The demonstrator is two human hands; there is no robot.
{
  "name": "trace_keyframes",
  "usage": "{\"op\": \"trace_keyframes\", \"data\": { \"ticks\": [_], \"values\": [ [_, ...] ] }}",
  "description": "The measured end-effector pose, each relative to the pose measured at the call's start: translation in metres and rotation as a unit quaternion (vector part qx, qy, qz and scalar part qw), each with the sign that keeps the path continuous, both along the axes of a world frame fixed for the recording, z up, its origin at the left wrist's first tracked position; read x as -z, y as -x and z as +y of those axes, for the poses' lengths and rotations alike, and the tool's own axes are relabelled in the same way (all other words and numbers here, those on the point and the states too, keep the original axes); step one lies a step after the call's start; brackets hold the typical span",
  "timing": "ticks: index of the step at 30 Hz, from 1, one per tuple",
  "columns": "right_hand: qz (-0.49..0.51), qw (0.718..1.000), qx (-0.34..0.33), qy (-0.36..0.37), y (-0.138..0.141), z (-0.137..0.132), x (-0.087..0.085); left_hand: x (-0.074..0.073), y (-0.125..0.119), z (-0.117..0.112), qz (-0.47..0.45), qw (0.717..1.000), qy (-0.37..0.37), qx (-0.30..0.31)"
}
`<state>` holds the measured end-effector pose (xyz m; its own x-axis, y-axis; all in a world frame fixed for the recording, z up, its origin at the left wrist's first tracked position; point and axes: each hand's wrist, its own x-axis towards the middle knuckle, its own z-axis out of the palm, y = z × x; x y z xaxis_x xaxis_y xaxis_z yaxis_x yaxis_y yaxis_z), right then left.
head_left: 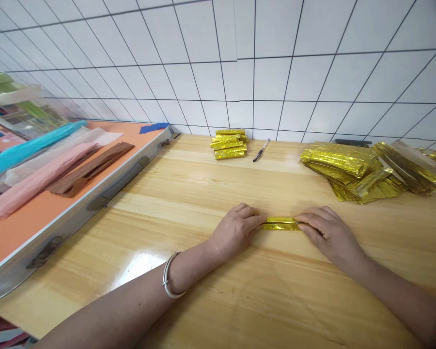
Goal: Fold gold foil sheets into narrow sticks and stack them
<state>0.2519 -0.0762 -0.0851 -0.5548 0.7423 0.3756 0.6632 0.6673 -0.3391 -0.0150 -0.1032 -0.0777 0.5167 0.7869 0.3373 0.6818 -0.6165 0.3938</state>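
Observation:
A narrow strip of shiny gold foil paper lies across the wooden table, with a lengthwise fold line along it. Its left end is under the closed fingers of my left hand, which has a silver bangle on the wrist. At the other end, my right hand pinches the strip between thumb and fingers. Both ends are hidden by the fingers. Beyond my hands, near the wall, sits a small stack of folded gold foil pieces. To the right is a larger loose pile of gold foil sheets.
A black-and-clear pen lies by the small stack. Left, an orange-topped board with a raised metal edge carries rolls of pink paper, brown paper and blue paper. A white tiled wall bounds the table's back.

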Motion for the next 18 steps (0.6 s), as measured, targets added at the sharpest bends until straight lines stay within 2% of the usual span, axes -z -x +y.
{"op": "trace_keyframes", "data": {
  "ticks": [12,18],
  "values": [
    [-0.002,1.000,-0.016,-0.016,0.0020,-0.0006,-0.0026,-0.0008,0.0026,0.0009,0.101,0.995,-0.013,0.009],
    [-0.020,0.999,-0.029,-0.015,-0.0016,0.0041,-0.0010,-0.0078,0.0030,-0.0031,0.176,0.982,-0.066,0.029]
  ]
}}
